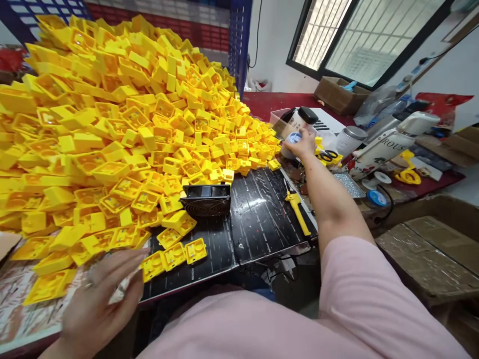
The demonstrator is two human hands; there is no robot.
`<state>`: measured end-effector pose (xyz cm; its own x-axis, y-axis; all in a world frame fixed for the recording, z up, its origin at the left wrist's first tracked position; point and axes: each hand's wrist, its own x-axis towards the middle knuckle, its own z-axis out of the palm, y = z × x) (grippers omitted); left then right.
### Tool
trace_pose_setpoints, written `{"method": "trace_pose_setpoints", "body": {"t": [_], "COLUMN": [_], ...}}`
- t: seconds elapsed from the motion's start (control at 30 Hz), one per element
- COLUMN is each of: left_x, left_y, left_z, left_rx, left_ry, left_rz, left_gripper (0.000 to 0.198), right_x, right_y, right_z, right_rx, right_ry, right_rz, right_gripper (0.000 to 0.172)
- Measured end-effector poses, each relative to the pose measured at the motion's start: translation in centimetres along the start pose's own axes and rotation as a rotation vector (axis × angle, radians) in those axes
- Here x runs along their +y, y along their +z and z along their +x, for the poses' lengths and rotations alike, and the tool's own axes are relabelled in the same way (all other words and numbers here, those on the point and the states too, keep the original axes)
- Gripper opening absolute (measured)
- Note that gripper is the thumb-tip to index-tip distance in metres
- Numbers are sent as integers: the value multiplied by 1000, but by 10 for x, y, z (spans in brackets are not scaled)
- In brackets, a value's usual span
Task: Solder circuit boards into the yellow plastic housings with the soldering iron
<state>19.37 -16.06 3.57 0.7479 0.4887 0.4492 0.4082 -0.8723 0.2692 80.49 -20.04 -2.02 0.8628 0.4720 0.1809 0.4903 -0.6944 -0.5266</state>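
At the end of my outstretched right arm, my right hand (304, 144) grips a round white spool with a blue label (294, 137), beside a white container with a black lid (297, 122). My left hand (103, 294), slightly blurred, hovers at the table's left front with its fingers stretched and the thumb apart. Just past its fingertips, small open yellow plastic cases (174, 256) sit in a row on the black work surface. A huge heap of similar yellow cases (149, 114) covers the left and back.
A black fan (206, 200) stands in front of the heap. A yellow soldering iron (297, 212) lies right of it. Black-handled scissors (328, 155), a white flask (381, 149) and another blue-labelled spool (376, 198) are farther right. Cardboard boxes (430, 254) stand at lower right.
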Motion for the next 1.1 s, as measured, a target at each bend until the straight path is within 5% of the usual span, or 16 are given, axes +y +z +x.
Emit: {"method": "trace_pose_setpoints", "body": {"t": [0.07,0.17,0.23,0.4,0.57,0.83,1.0,1.1], "left_x": [20,57,81,130,150,148,154,155], "left_y": [15,41,61,111,131,148,155,150], "left_z": [28,70,97,139,122,100,93,88], "left_rx": [-91,-223,-328,-483,-344,-237,-185,-241], "left_ry": [179,139,85,-135,-132,-79,-23,-52], "left_rz": [-100,-321,-462,-776,-888,-830,-684,-677], "left_gripper": [80,65,49,127,123,111,100,98], "right_x": [-2,-8,-16,-39,-51,-45,-54,-56], "right_y": [-24,-69,-97,-136,-138,-131,-120,-120], "right_z": [-10,-45,-82,-200,-273,-289,-298,-303], "right_rx": [41,74,90,31,-4,-58,86,93], "right_ry": [-94,-307,-575,-904,-945,-1014,-1044,-1088], "right_rz": [45,113,206,316,424,187,288,310], "right_gripper": [85,85,83,72,66,72,31,24]}}
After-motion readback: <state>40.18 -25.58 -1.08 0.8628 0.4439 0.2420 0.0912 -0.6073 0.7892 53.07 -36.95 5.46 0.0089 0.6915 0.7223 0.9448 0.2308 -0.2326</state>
